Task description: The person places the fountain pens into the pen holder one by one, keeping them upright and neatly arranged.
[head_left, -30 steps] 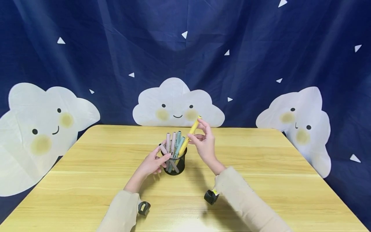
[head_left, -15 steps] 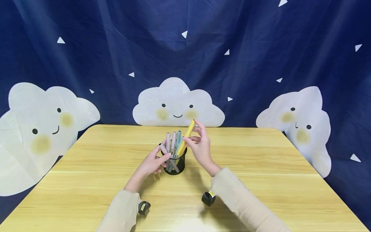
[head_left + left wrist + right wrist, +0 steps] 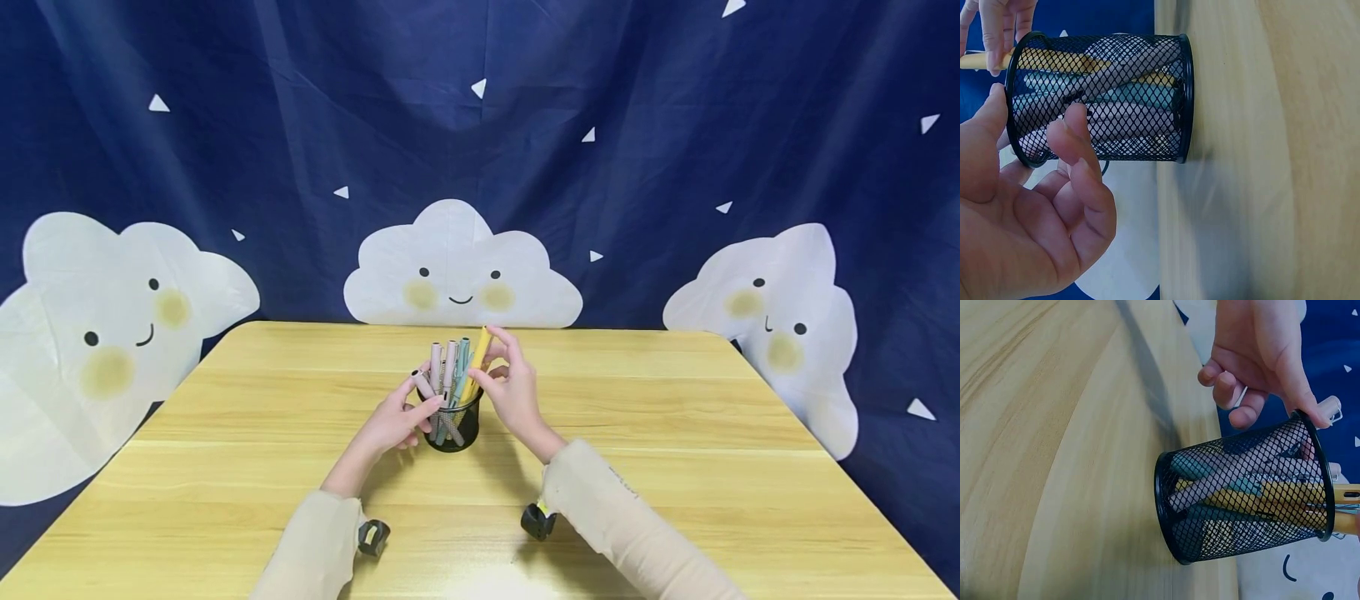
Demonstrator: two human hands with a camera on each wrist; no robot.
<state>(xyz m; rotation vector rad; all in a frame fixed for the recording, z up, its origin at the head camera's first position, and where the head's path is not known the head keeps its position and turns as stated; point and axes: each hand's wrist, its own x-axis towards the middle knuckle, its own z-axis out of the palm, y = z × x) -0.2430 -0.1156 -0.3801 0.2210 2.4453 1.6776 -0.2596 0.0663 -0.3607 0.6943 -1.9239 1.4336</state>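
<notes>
A black mesh pen holder (image 3: 465, 429) stands upright on the table, filled with several lavender pens (image 3: 436, 358) and teal pens (image 3: 462, 357). My left hand (image 3: 390, 423) holds its left side, the thumb near the rim and other fingers curled by the mesh in the left wrist view. At the holder's right side, my right hand (image 3: 516, 390) pinches a yellow pen (image 3: 477, 367) between thumb and fingers, its lower part inside the holder. In the right wrist view two yellow pens (image 3: 1341, 492) poke past the rim; the right hand is almost wholly cut off there.
The holder is on a light wooden table (image 3: 660, 467), near its middle. Behind the table's far edge hangs a dark blue curtain (image 3: 300, 108) with white clouds (image 3: 457, 242) and small triangles. Both forearms, with black wrist cameras (image 3: 537, 521), reach in from the front.
My right hand has moved left and down with the yellow pen, which now sits deeper in the holder and more upright. The left hand and the holder have stayed put.
</notes>
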